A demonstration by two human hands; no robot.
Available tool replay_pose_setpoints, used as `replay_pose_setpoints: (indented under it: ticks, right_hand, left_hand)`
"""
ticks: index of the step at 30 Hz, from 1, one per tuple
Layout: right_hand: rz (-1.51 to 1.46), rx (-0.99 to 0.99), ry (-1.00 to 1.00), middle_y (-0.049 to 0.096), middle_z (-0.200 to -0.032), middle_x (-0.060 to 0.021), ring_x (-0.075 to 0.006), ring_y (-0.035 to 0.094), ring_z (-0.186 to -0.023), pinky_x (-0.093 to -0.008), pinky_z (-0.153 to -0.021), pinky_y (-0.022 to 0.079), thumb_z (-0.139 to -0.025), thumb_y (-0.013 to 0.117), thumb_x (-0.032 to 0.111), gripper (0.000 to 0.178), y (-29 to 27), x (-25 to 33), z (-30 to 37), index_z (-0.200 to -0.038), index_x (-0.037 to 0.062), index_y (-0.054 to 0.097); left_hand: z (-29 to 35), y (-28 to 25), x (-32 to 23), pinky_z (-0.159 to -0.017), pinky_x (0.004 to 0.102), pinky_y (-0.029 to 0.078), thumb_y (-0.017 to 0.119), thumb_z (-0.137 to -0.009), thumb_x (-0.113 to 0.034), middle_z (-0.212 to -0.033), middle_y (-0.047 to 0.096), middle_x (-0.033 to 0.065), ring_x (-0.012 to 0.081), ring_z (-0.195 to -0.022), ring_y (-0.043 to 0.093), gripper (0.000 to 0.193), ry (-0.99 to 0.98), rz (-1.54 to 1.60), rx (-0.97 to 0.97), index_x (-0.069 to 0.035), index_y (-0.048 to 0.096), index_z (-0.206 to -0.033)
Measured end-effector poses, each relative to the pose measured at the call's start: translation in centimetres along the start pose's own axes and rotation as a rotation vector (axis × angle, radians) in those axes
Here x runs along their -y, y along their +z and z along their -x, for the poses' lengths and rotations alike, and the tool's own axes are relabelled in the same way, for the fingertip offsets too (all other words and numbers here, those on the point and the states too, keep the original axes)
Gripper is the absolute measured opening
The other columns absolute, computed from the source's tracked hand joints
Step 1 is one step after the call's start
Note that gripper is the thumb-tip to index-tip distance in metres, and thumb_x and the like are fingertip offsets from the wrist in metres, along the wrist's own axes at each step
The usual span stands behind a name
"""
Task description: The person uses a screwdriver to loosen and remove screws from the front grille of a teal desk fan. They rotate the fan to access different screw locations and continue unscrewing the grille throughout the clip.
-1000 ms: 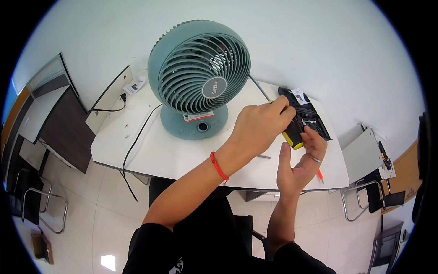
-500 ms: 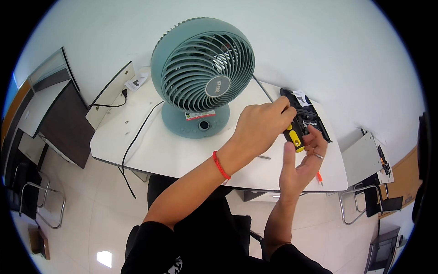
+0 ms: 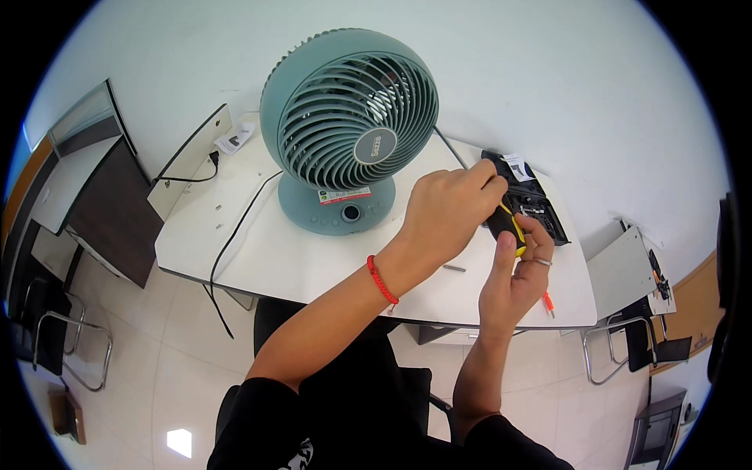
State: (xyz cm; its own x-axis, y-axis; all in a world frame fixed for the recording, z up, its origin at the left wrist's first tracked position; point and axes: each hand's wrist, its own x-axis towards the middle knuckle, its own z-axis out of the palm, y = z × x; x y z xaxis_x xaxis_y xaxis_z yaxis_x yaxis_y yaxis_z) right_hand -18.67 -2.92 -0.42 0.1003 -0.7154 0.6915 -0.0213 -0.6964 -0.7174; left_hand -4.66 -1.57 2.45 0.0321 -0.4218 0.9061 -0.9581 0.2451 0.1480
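Above the right part of the white table [image 3: 329, 270], both my hands are on a screwdriver with a black and yellow handle [image 3: 504, 223]. My left hand [image 3: 450, 207], a red braided bracelet at its wrist, pinches the upper end; its fingers hide the shaft. Thumb and fingers of my right hand [image 3: 517, 286] close round the lower end of the handle. A black tool case [image 3: 552, 223] lies open just behind the hands, with small metal pieces in it. On the table below my left hand is a short grey metal rod [image 3: 454, 269].
A green desk fan [image 3: 352, 117] stands on the table, left of my hands. Its black cord [image 3: 243, 223] hangs over the front edge. Near the right front edge lies a small orange-red tool [image 3: 549, 304]. A paper slip [image 3: 235, 139] and a plug [image 3: 214, 159] are at the back left.
My right hand, spread beside the handle before, has closed on it. The handle has turned, so its yellow part faces another way. My left hand stays nearly in place.
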Motion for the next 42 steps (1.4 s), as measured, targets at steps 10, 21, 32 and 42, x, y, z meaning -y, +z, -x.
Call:
replay_pose_setpoints:
  ticks: [10,21,32,42]
  right_hand:
    - [0.052,0.017,-0.234,0.061,-0.099,-0.0106,-0.0165,0.058,-0.080,-0.0275,-0.074,0.046,-0.079,0.079,0.007,0.051,-0.5,-1.2,-0.4,-0.123,-0.0010,0.054]
    - [0.109,0.004,-0.146,0.056,-0.071,-0.0007,-0.0092,0.050,-0.065,-0.0235,-0.062,0.041,-0.098,0.065,0.018,0.026,-0.7,0.1,-0.9,-0.118,0.0017,0.062]
    - [-0.062,-0.020,0.011,0.065,-0.101,-0.0083,-0.0071,0.054,-0.068,-0.0243,-0.069,0.045,-0.090,0.074,0.008,0.029,-1.0,-0.4,0.0,-0.115,0.0009,0.062]
    - [0.058,0.030,-0.291,0.050,-0.114,-0.0095,-0.0158,0.052,-0.098,-0.0276,-0.082,0.046,-0.081,0.074,0.001,0.048,-0.8,0.0,-0.2,-0.126,0.0024,0.058]
  left_hand:
    - [0.0,0.2,1.0,-0.050,0.0293,0.046,0.072,-0.073,-0.006,-0.088,0.062,-0.0033,0.0165,-0.057,0.063,0.017,0.060,-0.052,-0.014,-0.011,0.069,-0.088]
    - [0.0,0.2,1.6,-0.054,0.0327,0.048,0.075,-0.069,-0.001,-0.088,0.063,-0.0021,0.0199,-0.062,0.064,0.025,0.025,-0.023,0.058,-0.012,0.069,-0.090]
    - [0.1,0.2,0.9,-0.054,0.0334,0.047,0.075,-0.068,-0.001,-0.091,0.064,-0.0017,0.0205,-0.062,0.064,0.028,0.018,0.000,0.051,-0.010,0.068,-0.094]
    - [0.5,0.5,0.0,-0.059,0.0340,0.046,0.076,-0.066,-0.002,-0.094,0.065,-0.0001,0.0219,-0.067,0.062,0.032,0.081,0.040,-0.011,-0.009,0.068,-0.096]
